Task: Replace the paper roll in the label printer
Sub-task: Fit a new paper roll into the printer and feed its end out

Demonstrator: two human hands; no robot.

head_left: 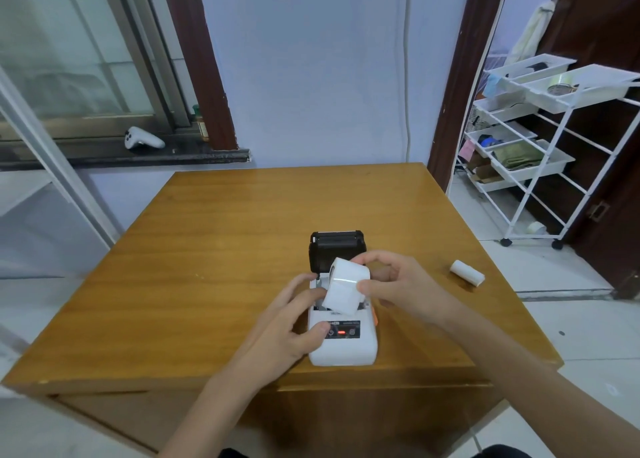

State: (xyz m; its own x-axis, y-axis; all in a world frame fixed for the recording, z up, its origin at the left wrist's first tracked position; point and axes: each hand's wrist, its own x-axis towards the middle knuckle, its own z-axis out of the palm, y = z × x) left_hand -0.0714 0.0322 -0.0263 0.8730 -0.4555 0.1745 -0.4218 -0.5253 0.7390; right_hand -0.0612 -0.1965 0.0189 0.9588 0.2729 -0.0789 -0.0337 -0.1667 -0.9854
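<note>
White small roll (467, 272) on table (214, 236), right of printer (341, 348)

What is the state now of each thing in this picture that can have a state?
label printer: lid open, tipped back; red light on.
paper roll: held tilted over the open bay, not seated.
right hand: pinches the paper roll.
left hand: holds the label printer's left side.
smaller roll: lies on its side on the table, untouched.

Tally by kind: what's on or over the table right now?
label printer: 1
paper rolls: 2, held paper roll and loose paper roll
hands: 2, left hand and right hand
Total: 5
</note>
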